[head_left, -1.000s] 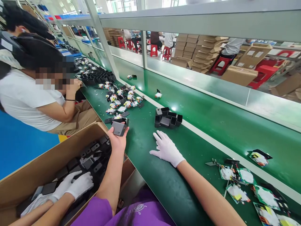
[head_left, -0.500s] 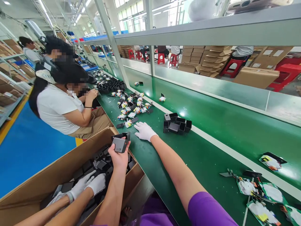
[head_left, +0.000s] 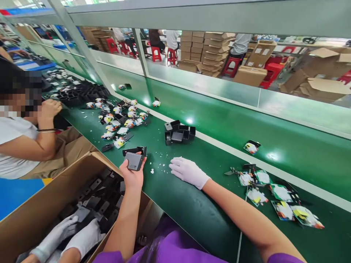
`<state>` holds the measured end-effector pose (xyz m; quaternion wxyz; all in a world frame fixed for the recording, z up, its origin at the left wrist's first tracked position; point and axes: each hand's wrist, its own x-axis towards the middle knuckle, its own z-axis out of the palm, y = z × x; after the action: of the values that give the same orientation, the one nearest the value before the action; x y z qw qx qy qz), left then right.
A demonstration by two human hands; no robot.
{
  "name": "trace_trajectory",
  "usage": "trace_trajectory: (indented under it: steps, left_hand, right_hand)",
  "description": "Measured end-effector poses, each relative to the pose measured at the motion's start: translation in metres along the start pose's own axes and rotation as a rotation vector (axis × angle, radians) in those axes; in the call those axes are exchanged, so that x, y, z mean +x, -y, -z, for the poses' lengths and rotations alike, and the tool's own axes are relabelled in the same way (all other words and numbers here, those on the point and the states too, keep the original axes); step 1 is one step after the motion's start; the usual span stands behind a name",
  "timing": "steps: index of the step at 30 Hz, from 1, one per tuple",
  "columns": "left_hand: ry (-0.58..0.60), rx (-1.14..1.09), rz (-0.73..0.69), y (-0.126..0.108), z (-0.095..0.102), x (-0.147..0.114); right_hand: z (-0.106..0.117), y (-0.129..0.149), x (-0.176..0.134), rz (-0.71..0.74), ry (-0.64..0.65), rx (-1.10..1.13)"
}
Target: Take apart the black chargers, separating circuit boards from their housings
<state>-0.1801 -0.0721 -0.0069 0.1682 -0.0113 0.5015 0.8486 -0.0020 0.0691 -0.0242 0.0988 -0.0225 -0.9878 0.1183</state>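
Observation:
My left hand [head_left: 133,174], bare, grips black plastic housings [head_left: 134,161] above the edge of the green conveyor belt [head_left: 161,190]. One housing's flat printed face is turned up, and another open black piece shows behind it. My right hand [head_left: 189,171], in a white glove, lies on the belt with its fingers stretched out. Small white crumbs [head_left: 152,171] are scattered between my hands. Beyond them stands a cluster of open black housings [head_left: 179,133]. Circuit boards with white filler [head_left: 123,120] lie in a heap to the left, and more boards [head_left: 279,191] lie to the right.
A cardboard box [head_left: 55,182] of black housings stands at lower left. Another person's gloved hands [head_left: 82,237] reach into it. A co-worker [head_left: 22,138] sits at left by the belt. A metal post [head_left: 79,47] and a shelf beam [head_left: 192,20] rise over the belt's far side.
My view has swung right. My right hand has moved right and nearer along the belt, away from the board heap. The housings stay in my left hand, now over the belt's edge.

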Motion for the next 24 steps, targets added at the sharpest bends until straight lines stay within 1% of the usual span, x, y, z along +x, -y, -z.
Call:
trace_trajectory:
  steps: [2,4,6,7,9,10,11,13,14,16,18,20,22,24]
  left_hand:
    - [0.046,0.024,0.007,0.006,-0.007,-0.003]
    - [0.052,0.025,0.009,0.007,-0.010,-0.005]
    - [0.047,0.026,-0.008,0.004,-0.008,-0.004]
    - [0.047,0.031,-0.027,0.001,-0.005,-0.004]
    - [0.046,0.044,-0.082,-0.008,0.003,0.000]
    - [0.040,0.049,-0.111,-0.013,0.007,0.002]
    - [0.032,0.051,-0.137,-0.018,0.012,0.004]
    - [0.021,0.055,-0.179,-0.029,0.020,0.008]
    - [0.017,0.059,-0.196,-0.034,0.024,0.009]
    - [0.009,0.071,-0.221,-0.042,0.028,0.008]
    - [-0.018,0.075,-0.221,-0.048,0.031,0.006]
    - [-0.045,0.071,-0.209,-0.050,0.033,0.003]
    - [-0.049,0.076,-0.210,-0.050,0.035,0.003]
    - [-0.030,0.087,-0.219,-0.049,0.038,0.006]
  right_hand:
    - [0.007,-0.014,-0.018,-0.093,-0.042,-0.024]
    - [0.016,-0.024,-0.028,-0.169,-0.076,-0.043]
    - [0.024,-0.023,-0.029,-0.224,-0.108,-0.060]
    - [0.026,-0.016,-0.025,-0.230,-0.120,-0.064]
    - [0.023,0.009,-0.011,-0.192,-0.134,-0.060]
    - [0.018,0.026,-0.001,-0.117,-0.119,-0.048]
    - [0.011,0.044,0.012,-0.047,-0.108,-0.041]
    - [-0.008,0.074,0.041,0.036,-0.093,-0.053]
    - [-0.017,0.085,0.056,0.055,-0.075,-0.068]
    - [-0.032,0.094,0.085,0.007,-0.063,-0.089]
    - [-0.038,0.087,0.111,-0.046,-0.069,-0.096]
    - [-0.036,0.073,0.129,-0.099,-0.078,-0.102]
    - [-0.031,0.057,0.137,-0.157,-0.084,-0.113]
    - [-0.026,0.044,0.135,-0.216,-0.085,-0.124]
